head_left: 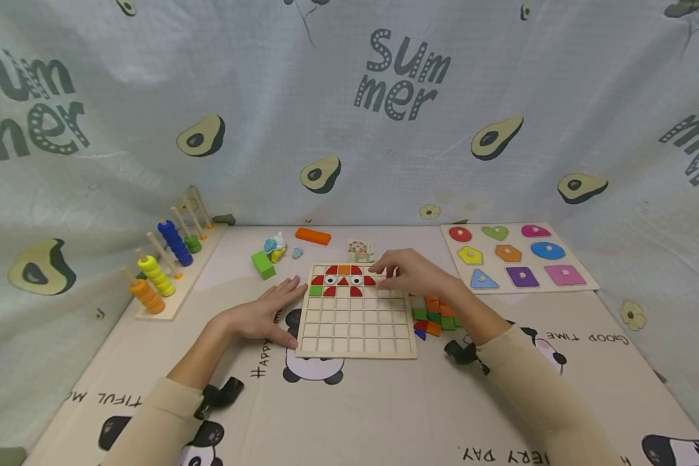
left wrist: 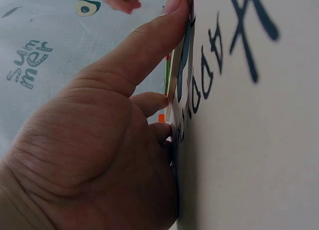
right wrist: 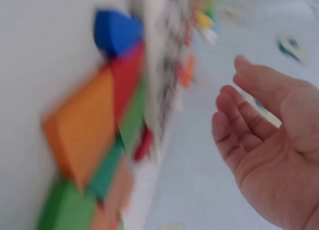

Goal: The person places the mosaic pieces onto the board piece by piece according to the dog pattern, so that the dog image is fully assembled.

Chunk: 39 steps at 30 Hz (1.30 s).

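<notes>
A square wooden grid board (head_left: 349, 323) lies on the table, with red, orange, green and eye-patterned tiles (head_left: 342, 280) in its upper-left cells. My left hand (head_left: 266, 312) rests along the board's left edge, fingers extended; the left wrist view shows the thumb (left wrist: 159, 36) touching the board's side. Over the upper-right cells hovers my right hand (head_left: 413, 270). In the right wrist view its fingers (right wrist: 232, 135) are loosely bent, apart from the thumb, with nothing visible between them. Loose coloured tiles (head_left: 433, 315) lie right of the board, partly behind the right forearm.
A pattern card (head_left: 360, 250) lies behind the board. Farther left are a green block (head_left: 263, 265), small figures (head_left: 276, 247) and an orange block (head_left: 312, 236). A peg stacker (head_left: 171, 288) stands at left; a shape puzzle (head_left: 518, 256) lies at back right.
</notes>
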{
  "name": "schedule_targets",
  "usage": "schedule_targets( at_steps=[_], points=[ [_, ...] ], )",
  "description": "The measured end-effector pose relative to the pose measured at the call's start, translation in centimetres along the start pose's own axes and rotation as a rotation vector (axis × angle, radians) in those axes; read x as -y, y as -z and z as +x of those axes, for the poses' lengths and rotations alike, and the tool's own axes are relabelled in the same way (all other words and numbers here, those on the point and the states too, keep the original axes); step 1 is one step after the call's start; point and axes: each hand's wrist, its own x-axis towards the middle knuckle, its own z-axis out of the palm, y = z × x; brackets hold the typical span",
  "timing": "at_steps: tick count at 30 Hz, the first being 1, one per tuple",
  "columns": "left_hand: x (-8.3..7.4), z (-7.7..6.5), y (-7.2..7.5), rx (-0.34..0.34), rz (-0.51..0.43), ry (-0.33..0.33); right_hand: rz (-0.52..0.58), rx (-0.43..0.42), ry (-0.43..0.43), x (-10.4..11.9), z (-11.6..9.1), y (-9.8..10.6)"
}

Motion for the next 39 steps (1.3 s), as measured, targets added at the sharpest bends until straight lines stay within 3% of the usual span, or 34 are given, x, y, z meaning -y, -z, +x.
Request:
schedule_targets(
  at_steps=[4,8,16,23,36,39],
  points=[
    [-0.1,-0.1,0.0,0.002,-0.002,-0.003,0.044,-0.011,-0.066,-1.3,-2.7,2.4],
    [-0.1,-0.2,0.0,0.005,0.003,-0.007,0.018,0.011,-0.166,-3.0,-5.0,4.0],
    [0.0,-0.2,0.0,0.008,-0.003,0.01,-0.034,0.041,-0.323,-6.1,-7.3,4.8],
    [0.0,-0.1,-0.2,0.003,-0.005,0.005,-0.026,0.066,-0.322,-7.6,-7.1,4.0],
    [-0.2,0.0,0.0,0.004,-0.008,0.003,0.039,0.047,-0.285,-7.4,-7.1,4.0],
    [-0.1,0.0,0.0,0.005,-0.005,0.004,0.082,-0.003,-0.27,-7.0,-6.8,4.2]
  ],
)
